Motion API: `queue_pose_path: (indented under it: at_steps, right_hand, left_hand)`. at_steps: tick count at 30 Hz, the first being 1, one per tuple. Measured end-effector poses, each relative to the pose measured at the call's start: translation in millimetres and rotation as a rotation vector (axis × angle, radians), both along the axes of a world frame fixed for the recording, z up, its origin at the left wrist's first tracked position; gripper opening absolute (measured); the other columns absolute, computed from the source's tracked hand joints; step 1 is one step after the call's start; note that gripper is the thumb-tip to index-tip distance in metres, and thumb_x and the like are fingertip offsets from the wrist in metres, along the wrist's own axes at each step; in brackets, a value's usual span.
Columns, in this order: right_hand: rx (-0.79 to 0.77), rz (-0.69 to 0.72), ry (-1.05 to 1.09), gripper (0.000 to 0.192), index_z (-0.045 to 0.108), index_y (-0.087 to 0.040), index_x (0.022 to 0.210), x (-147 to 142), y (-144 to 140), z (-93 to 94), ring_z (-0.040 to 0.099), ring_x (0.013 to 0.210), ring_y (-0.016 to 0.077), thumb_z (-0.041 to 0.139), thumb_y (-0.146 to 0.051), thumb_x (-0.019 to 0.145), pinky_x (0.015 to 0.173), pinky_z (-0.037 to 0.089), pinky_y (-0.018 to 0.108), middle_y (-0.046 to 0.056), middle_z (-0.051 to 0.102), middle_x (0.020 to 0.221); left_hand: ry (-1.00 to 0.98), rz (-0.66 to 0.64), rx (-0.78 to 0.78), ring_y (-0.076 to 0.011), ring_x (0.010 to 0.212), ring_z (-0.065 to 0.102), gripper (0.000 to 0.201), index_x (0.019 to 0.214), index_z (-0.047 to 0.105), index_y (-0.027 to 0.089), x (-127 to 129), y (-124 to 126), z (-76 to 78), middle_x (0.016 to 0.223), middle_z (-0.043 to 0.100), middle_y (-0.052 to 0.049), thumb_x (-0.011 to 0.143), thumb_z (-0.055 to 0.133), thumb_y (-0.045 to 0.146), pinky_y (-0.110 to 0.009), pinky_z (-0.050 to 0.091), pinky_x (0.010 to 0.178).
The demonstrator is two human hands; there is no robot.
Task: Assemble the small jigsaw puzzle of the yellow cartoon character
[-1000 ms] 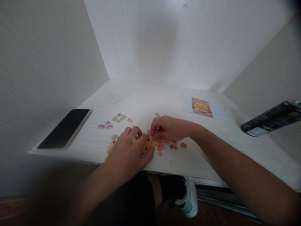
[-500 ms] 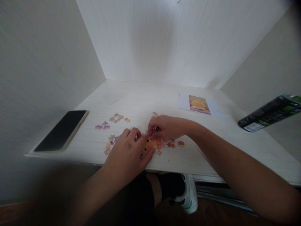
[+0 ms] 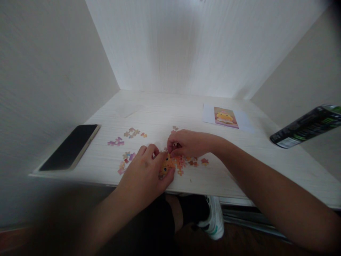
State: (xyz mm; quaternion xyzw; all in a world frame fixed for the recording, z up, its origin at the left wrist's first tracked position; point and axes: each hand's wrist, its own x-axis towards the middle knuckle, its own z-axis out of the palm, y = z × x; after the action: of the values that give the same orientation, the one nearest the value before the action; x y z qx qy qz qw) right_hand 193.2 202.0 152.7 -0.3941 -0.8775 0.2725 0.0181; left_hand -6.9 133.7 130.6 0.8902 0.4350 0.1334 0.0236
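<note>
The puzzle (image 3: 167, 164) lies on the tabletop (image 3: 160, 112), a little below the centre of the frame; its visible part is yellow with two dark spots. My left hand (image 3: 146, 164) is over its left side. The fingers of this hand are bent, and the thumb stands well apart from them, so the yellow part shows in the opening between. It seems to rest there lightly, not to grip. My right hand (image 3: 188, 142) is at the upper edge of the puzzle, with the fingers curled and their tips near the thumb. Whether a piece is between these tips I cannot tell, because they are too small and partly hidden.

Just to the right of the yellow part is a pink-orange strip (image 3: 180, 164), then some brown-red pieces (image 3: 193, 163) and one red-yellow piece (image 3: 204, 161). Left of my left hand there are mixed pieces (image 3: 122, 166), and above these, purple pieces (image 3: 116, 142) and beige pieces (image 3: 131, 133).

Farther out, a phone (image 3: 69, 147) lies at the left of the frame. At the upper right of the tabletop is a picture card (image 3: 226, 118) with a yellow figure, and near the right edge, a black can (image 3: 306, 127) appears slanted. Below the tabletop, a white shoe (image 3: 215, 222) is visible.
</note>
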Motion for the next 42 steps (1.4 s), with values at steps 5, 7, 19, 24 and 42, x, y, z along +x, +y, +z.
queue_pose_path:
  at_steps: [5,7,19,24,42]
  right_hand:
    - [0.001,-0.002,-0.009,0.018,0.070,-0.016,0.095,0.6,1.4,0.3,0.059,0.074,0.0139,0.063,-0.026,0.083,0.065,0.042,0.025,0.006,0.071,0.087]
    - [0.000,-0.017,-0.013,0.017,0.070,-0.016,0.096,0.8,1.5,0.9,0.059,0.074,0.0140,0.062,-0.024,0.083,0.065,0.042,0.025,0.006,0.071,0.087]
    - [0.032,-0.007,-0.014,0.017,0.071,-0.015,0.094,0.6,0.1,3.0,0.060,0.076,0.0151,0.061,-0.025,0.083,0.066,0.042,0.026,0.008,0.072,0.090]
    - [0.037,0.008,0.008,0.017,0.070,-0.015,0.093,2.2,1.4,1.2,0.059,0.075,0.0156,0.062,-0.026,0.083,0.066,0.042,0.027,0.008,0.071,0.090]
    - [-0.096,0.036,0.066,0.015,0.067,-0.013,0.096,7.0,4.4,6.5,0.056,0.073,0.0129,0.059,-0.016,0.083,0.065,0.042,0.024,0.005,0.068,0.086]
  left_hand:
    - [0.025,-0.004,-0.002,-0.0287,0.097,0.051,0.029,0.105,0.065,0.018,0.7,-0.7,1.1,0.101,0.054,-0.011,0.091,0.050,0.039,-0.044,0.048,0.082]
    - [0.032,-0.010,0.000,-0.0284,0.096,0.051,0.028,0.102,0.065,0.018,0.7,-1.3,1.4,0.100,0.054,-0.012,0.091,0.049,0.039,-0.044,0.048,0.082]
    - [0.048,-0.005,0.021,-0.0304,0.094,0.051,0.029,0.098,0.063,0.015,6.7,-2.3,2.7,0.098,0.054,-0.013,0.089,0.054,0.041,-0.046,0.048,0.083]
    - [0.042,0.000,0.019,-0.0303,0.095,0.051,0.029,0.099,0.063,0.016,5.5,-0.8,1.3,0.099,0.054,-0.013,0.090,0.053,0.042,-0.046,0.048,0.082]
    - [0.010,0.032,-0.008,-0.0295,0.096,0.052,0.032,0.099,0.062,0.015,4.1,3.8,-0.5,0.099,0.053,-0.011,0.089,0.054,0.045,-0.046,0.048,0.085]
